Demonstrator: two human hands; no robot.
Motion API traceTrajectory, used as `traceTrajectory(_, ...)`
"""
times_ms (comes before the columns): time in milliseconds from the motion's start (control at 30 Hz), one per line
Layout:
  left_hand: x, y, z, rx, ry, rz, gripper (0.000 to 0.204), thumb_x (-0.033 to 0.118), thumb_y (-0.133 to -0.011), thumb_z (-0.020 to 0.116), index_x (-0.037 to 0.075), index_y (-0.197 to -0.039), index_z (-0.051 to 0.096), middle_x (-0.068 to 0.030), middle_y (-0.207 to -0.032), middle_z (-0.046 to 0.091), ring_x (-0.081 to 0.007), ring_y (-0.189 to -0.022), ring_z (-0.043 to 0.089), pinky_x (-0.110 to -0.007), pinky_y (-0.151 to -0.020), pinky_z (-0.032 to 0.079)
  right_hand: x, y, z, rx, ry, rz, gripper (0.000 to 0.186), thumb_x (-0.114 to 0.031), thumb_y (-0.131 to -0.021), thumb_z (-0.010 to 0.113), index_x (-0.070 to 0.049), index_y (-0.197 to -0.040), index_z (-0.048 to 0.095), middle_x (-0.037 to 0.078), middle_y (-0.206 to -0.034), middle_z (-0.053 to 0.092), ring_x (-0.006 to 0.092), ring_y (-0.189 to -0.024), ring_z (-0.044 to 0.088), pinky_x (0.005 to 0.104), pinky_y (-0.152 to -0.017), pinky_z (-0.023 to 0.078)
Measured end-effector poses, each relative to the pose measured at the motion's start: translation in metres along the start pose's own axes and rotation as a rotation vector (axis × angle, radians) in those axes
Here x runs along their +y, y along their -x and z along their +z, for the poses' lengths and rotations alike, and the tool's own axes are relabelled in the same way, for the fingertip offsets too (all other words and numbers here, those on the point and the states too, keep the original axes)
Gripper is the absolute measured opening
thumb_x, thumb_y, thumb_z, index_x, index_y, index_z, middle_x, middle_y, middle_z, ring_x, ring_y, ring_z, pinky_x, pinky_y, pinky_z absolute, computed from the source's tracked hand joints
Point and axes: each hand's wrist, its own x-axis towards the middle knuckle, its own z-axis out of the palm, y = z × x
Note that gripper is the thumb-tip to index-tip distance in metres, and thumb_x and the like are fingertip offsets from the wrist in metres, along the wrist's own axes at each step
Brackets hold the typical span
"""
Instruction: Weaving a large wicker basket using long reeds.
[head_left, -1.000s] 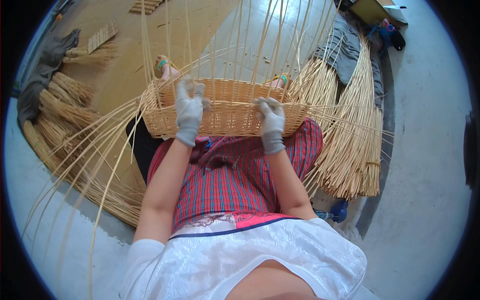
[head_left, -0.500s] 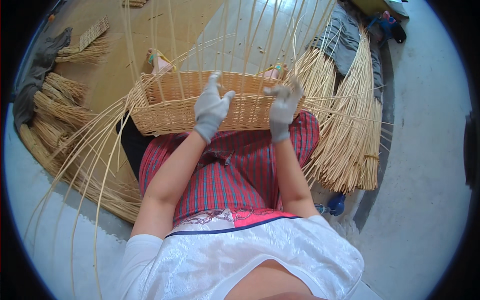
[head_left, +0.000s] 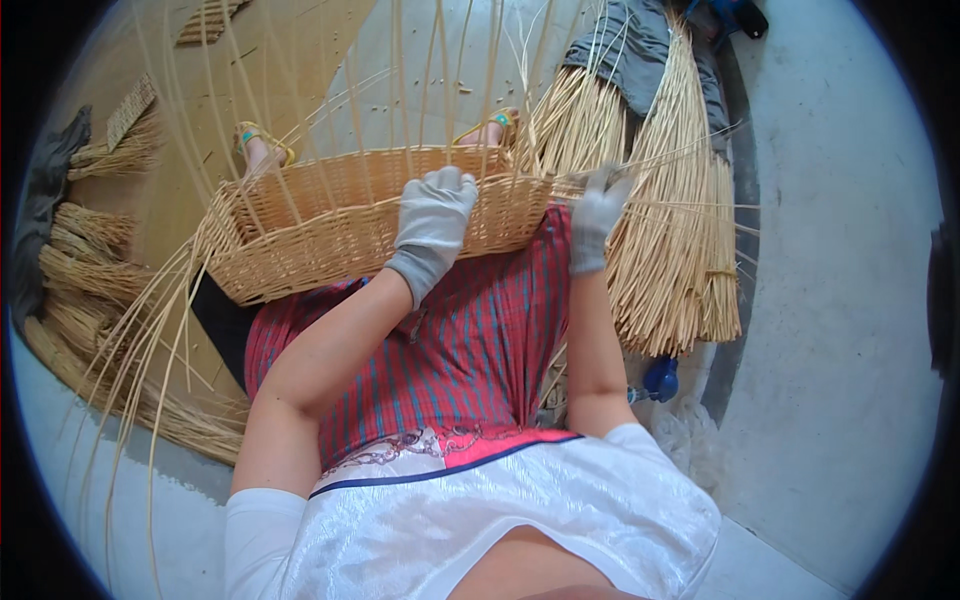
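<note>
A long, partly woven wicker basket (head_left: 330, 235) rests tilted across my lap, its left end nearer me. Pale upright canes rise from its walls, and loose strands fan out past both ends. My left hand (head_left: 435, 220), in a grey-white glove, is closed over the rim of the near wall, right of the middle. Just beyond the basket's right end, my gloved right hand (head_left: 597, 220) is raised with bent fingers around wicker strands (head_left: 570, 183). Its fingertips are a little blurred.
Large bundles of pale canes (head_left: 672, 230) lie at the right on grey cloth (head_left: 640, 55). Shorter bundles (head_left: 90, 235) lie at the left, with a small woven panel (head_left: 130, 110) above. A blue object (head_left: 661, 380) sits beside clear plastic (head_left: 690, 430). Sandalled feet (head_left: 262, 148) show beyond the basket.
The basket has shifted left in view and its right end has swung away from me. My left hand has closed over the rim; my right hand has moved off the wall to the strands.
</note>
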Motion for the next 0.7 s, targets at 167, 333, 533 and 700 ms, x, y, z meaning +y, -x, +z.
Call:
traceTrajectory(167,0.065,-0.034,0.006,-0.243,0.534,-0.164,0.069,0.012,-0.095,0.060,0.023,-0.159,0.039,-0.0176,-0.115,0.058,-0.0349,-0.090,0.074,-0.050,-0.074,0.059,0.009,-0.036,-0.030,-0.176,0.535,-0.461,0.022,-0.009,-0.096,0.075,-0.006,-0.118,0.071,0.013,-0.116,0.072,0.0256,-0.106,0.071,0.0390,-0.092,0.058)
traceTrajectory(333,0.074,-0.050,0.011,-0.338,0.334,-0.129,0.074,0.010,-0.097,0.056,0.025,-0.165,0.029,-0.0224,-0.119,0.058,-0.0339,-0.084,0.077,-0.048,-0.064,0.062,-0.007,-0.034,0.020,0.267,0.925,-0.858,0.038,-0.012,-0.086,0.078,-0.012,-0.124,0.074,0.012,-0.132,0.069,0.0347,-0.134,0.056,0.0494,-0.116,0.040)
traceTrajectory(533,0.025,0.026,-0.009,-0.033,1.064,-0.040,0.057,0.019,-0.100,0.064,0.018,-0.154,0.048,-0.0184,-0.148,0.056,-0.0418,-0.106,0.070,-0.046,-0.097,0.057,0.029,0.027,0.006,-0.262,1.282,-0.756,0.044,0.004,-0.085,0.062,-0.017,-0.121,0.077,0.012,-0.130,0.071,0.0324,-0.131,0.059,0.0439,-0.116,0.042)
traceTrajectory(700,-0.086,0.174,-0.001,0.200,1.036,-0.531,0.017,0.018,-0.101,0.071,0.006,-0.112,0.077,-0.0087,-0.105,0.076,-0.0208,-0.095,0.073,-0.035,-0.090,0.057,0.043,0.054,0.021,-0.212,0.863,-0.616,0.046,-0.031,-0.085,0.075,-0.023,-0.130,0.072,0.018,-0.142,0.062,0.0381,-0.142,0.047,0.0571,-0.124,0.024)
